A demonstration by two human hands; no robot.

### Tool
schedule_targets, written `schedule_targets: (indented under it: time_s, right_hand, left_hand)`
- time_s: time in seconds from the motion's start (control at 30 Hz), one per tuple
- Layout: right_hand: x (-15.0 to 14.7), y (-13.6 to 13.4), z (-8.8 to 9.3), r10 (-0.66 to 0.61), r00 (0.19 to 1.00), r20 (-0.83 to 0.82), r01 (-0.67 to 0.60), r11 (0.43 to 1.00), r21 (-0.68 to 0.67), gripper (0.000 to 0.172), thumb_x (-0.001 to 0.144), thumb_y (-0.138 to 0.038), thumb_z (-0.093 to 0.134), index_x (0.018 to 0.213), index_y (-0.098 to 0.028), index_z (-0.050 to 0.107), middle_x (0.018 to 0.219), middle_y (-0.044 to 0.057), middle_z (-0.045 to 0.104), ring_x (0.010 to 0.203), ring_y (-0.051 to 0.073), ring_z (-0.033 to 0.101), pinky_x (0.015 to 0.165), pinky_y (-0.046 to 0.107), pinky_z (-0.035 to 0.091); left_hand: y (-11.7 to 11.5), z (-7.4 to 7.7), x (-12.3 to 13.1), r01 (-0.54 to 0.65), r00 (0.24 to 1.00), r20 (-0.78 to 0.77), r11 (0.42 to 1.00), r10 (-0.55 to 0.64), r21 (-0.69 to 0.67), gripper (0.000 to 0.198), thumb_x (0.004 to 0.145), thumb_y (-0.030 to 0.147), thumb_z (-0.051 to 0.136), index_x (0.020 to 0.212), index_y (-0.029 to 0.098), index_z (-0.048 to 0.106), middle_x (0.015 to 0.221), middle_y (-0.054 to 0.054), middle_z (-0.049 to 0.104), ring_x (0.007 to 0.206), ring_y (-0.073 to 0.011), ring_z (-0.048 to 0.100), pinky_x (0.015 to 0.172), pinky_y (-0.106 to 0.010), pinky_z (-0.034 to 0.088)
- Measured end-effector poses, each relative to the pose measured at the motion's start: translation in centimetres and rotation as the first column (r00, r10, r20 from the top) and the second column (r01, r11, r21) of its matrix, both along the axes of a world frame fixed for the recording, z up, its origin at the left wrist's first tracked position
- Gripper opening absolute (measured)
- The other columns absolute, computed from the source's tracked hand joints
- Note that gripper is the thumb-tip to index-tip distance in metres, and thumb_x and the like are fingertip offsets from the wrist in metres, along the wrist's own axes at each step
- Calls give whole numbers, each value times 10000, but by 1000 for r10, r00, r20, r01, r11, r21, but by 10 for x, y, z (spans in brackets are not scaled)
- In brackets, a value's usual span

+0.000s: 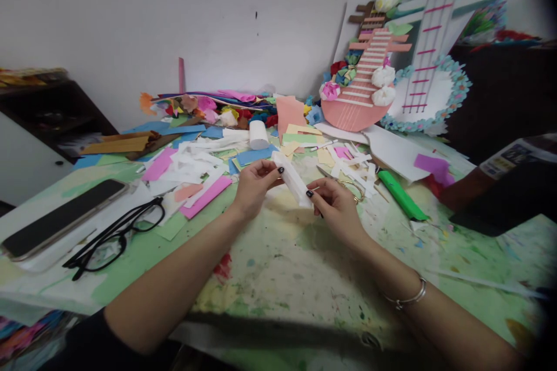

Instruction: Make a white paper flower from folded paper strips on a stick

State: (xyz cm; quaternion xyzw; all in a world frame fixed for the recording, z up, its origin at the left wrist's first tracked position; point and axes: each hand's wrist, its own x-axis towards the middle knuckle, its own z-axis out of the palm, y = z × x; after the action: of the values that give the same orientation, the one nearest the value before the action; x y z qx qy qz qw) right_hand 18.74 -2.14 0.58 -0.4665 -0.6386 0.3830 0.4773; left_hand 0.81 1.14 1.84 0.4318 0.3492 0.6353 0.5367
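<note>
1. Over the middle of the desk [278,278], two bare hands are holding one white strip [290,178] aslant, its far end leaning left.
2. The left hand [256,185] is pinching the strip's far end between thumb and fingers.
3. The right hand [339,206] is pinching the near end the same way; one bracelet [407,304] is circling that wrist.
4. Just beyond the right hand, one pair of scissors [348,183] is lying partly hidden, with one green packet [402,195] resting farther toward the right edge.
5. Toward the left edge, one phone [61,220] is lying face up, and one pair of glasses [124,237] is resting beside it, nearer the hands.
6. Between the glasses and the back edge, two pink papers [209,196] are lying among white scraps [195,162] too tangled for counting.
7. One white roll [258,135] is standing toward the back edge, beyond the left hand.
8. At the back right, one pink paper instrument [361,107] and one white instrument [429,90] are standing side by side, the white one wearing a ring of small blue flowers.
</note>
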Motion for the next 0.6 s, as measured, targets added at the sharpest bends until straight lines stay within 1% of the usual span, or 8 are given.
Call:
schedule_targets:
  time_s: [0.17, 0.33, 0.47, 0.6]
  right_hand:
    - [0, -1, 1, 5, 1000, 8, -5, 1000, -13, 196, 795, -342, 576, 890, -171, 586, 602, -35, 553, 480, 102, 501, 483, 239, 389]
    - [0, 0, 0, 2, 999, 45, -2, 1000, -7, 178, 790, -327, 584, 874, -171, 607, 638, -15, 577, 510, 104, 483, 499, 245, 387]
    - [0, 0, -1, 20, 999, 45, -20, 1000, 3, 187, 789, -337, 598, 864, -168, 624, 682, 3, 596, 554, 107, 475, 500, 241, 359]
    - [-2, 0, 1, 37, 999, 3, -37, 999, -30, 223, 790, -372, 603, 851, -160, 629, 717, 12, 601, 575, 105, 474, 512, 241, 352]
  left_hand:
    - [-1, 2, 1, -18, 1000, 5, 1000, 18, -20, 288, 605, 254, 815, 723, 111, 595, 673, 12, 648, 647, -98, 628, 692, -274, 583]
    - [-2, 0, 2, -33, 999, 3, 999, 33, -25, 310, 605, 256, 814, 736, 120, 568, 665, 8, 667, 620, -100, 639, 674, -267, 582]
    - [-3, 0, 3, -25, 1000, -8, 999, 25, -37, 360, 604, 254, 814, 792, 137, 531, 666, 2, 685, 630, -122, 664, 678, -287, 587]
    - [-8, 4, 6, -14, 1000, -20, 999, 13, -53, 415, 614, 251, 805, 856, 160, 479, 686, -2, 699, 644, -139, 680, 665, -301, 596]
